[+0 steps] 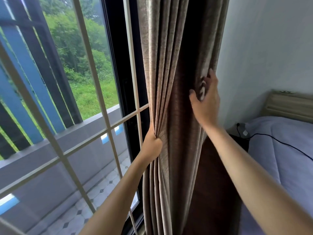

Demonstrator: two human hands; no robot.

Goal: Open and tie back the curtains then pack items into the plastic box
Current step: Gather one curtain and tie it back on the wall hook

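While left hand [152, 143] grips bunched curtain [171, 68] edge, right hand [205, 102] curls round higher folds; no writing legible.

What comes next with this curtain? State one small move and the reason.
Probably bring the right hand round the gathered curtain with whatever it reaches for at the wall-side edge, likely a tieback, though that is blurred. The left hand already pinches the folds into a bunch at the window side and the window is uncovered, so gathering looks done; only binding the bunch remains.

Brown curtain [171, 82] of matt, slightly rough woven cloth, smooth white-painted window bars [94, 78], soft lilac quilted bedding [279, 150]
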